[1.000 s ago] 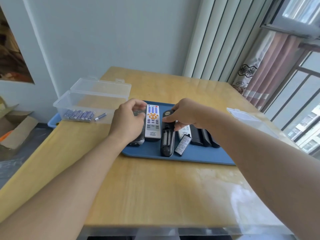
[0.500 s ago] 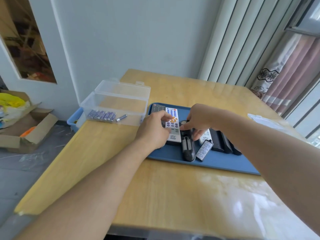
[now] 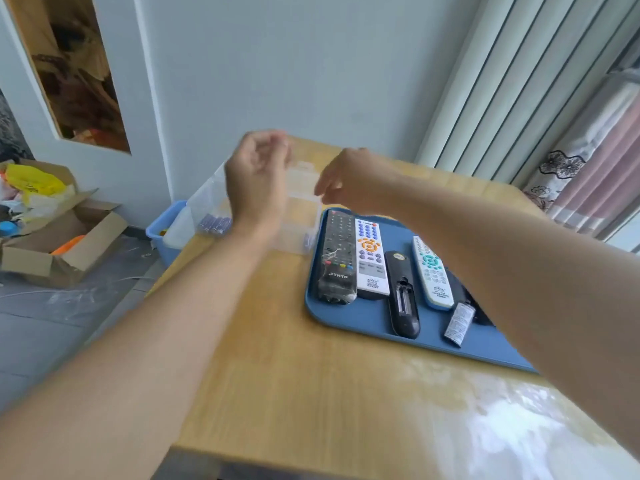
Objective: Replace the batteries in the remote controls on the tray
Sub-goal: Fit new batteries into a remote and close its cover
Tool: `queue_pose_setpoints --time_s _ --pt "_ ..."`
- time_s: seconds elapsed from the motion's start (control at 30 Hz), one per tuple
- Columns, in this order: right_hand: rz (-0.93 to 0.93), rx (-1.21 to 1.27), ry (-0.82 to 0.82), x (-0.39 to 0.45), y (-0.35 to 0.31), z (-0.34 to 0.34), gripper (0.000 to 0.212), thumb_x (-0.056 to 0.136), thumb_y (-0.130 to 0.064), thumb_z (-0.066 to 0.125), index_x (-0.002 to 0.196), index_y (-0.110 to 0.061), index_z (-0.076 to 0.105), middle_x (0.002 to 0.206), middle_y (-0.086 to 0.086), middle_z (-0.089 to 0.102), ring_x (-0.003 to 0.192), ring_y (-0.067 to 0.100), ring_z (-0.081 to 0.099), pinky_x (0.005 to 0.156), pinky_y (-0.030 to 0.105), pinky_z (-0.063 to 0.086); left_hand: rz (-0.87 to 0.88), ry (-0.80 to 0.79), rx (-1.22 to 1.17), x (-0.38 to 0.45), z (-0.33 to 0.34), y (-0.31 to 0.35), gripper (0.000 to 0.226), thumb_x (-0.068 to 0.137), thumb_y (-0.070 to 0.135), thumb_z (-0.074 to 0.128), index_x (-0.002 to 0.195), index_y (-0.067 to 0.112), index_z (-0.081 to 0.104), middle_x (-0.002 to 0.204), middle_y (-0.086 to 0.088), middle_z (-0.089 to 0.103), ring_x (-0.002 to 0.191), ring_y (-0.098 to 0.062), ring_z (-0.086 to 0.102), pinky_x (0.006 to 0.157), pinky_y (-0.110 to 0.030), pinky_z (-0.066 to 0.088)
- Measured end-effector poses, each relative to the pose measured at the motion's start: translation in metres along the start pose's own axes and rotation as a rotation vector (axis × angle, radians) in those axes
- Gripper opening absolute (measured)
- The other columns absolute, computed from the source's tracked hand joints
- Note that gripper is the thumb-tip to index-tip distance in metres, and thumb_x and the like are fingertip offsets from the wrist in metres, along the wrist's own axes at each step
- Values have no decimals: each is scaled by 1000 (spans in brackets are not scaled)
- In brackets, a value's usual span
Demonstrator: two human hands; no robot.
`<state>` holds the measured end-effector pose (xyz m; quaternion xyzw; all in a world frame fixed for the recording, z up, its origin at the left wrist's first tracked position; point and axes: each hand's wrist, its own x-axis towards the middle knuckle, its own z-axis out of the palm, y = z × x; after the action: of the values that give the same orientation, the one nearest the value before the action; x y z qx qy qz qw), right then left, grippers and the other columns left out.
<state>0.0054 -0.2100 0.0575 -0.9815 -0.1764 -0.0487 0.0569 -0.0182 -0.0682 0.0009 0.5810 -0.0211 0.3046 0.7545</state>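
- Over the clear box (image 3: 301, 216), my left hand (image 3: 258, 174) and right hand (image 3: 349, 181) float, fingers loose, holding nothing.
- Four remotes lie on the blue tray (image 3: 367, 327).

Bright daylight, glare on table (image 3: 485, 410), hands (image 3: 259, 178) motion-blurred, wide-angle distortion

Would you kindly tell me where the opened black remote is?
Head view: the opened black remote lies on the blue tray, between two white remotes.
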Motion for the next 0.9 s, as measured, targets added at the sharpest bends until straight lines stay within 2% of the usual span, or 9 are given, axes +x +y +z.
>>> queue_pose_setpoints --time_s 0.07,0.1,0.17,0.23,0.4,0.5,0.63,0.77,0.9 --pt "-102 55 -107 16 -14 14 23 88 -13 73 108 -23 79 101 -7 77 78 2 62 54 -1 36 -79 34 -53 18 -12 -3 12 101 18 56 93 16 66 94 -5 73 89 -12 72 88 -24 56" --pt "-130 70 -157 24 -21 21 24 87 -11 73 108 -23 79 100 -8 77 74 -2 60 55 -3 36 -101 53 -65 24 -18 -6 19 104 21 51 95 15 66 100 -8 74 95 -12 73 90 -22 55" --pt "-171 84 -225 39 -30 34 28 87 -8 72 109 -24 78 100 -9 77 75 -6 62 65 5 43 -128 92 -84 32 -25 -8 31 108 29 42 100 12 67 107 -9 75 100 -10 72 93 -19 53" --pt "-209 66 -291 50 -39 45 33 88 -6 67 111 -27 77 103 -11 76 86 1 66 73 15 48 -157 127 -69 35 -30 -10 41 109 36 37 104 11 68 104 -5 76 99 -5 72 93 -18 50" --pt "-285 -75 -355 66 -52 56 22 89 -12 69 100 -30 75 95 -15 71 90 12 64 63 18 45 -231 210 -59 35 -34 -15 49 108 46 32 96 19 71 92 4 78 96 -2 72 99 -25 48" --pt "-300 -186 -399 70 -55 55 21 89 -13 68 99 -30 74 98 -10 72 90 17 68 71 26 52 -234 220 -39 39 -34 -19 49 108 45 32 93 18 70 91 1 78 93 -5 72 92 -22 48" --pt "-259 -275 -504 74 -53 45 27 89 -4 55 92 -25 71 96 2 76 76 18 75 59 22 52 -205 197 18 40 -32 -25 50 107 44 33 90 17 71 90 -1 78 90 -7 72 87 -21 47" --pt "-260 -360 -539 75 -48 40 24 84 -3 62 86 -27 67 93 -2 77 74 15 76 77 32 60 -192 176 48 39 -29 -25 51 107 45 33 83 19 70 88 1 78 92 -9 72 87 -22 48" --pt "-325 -547 -579 77 -48 39 33 79 4 64 93 -26 71 97 -4 76 91 20 72 88 38 58 -177 164 92 36 -28 -24 52 107 45 34 78 21 70 85 4 77 93 -11 71 89 -24 48"
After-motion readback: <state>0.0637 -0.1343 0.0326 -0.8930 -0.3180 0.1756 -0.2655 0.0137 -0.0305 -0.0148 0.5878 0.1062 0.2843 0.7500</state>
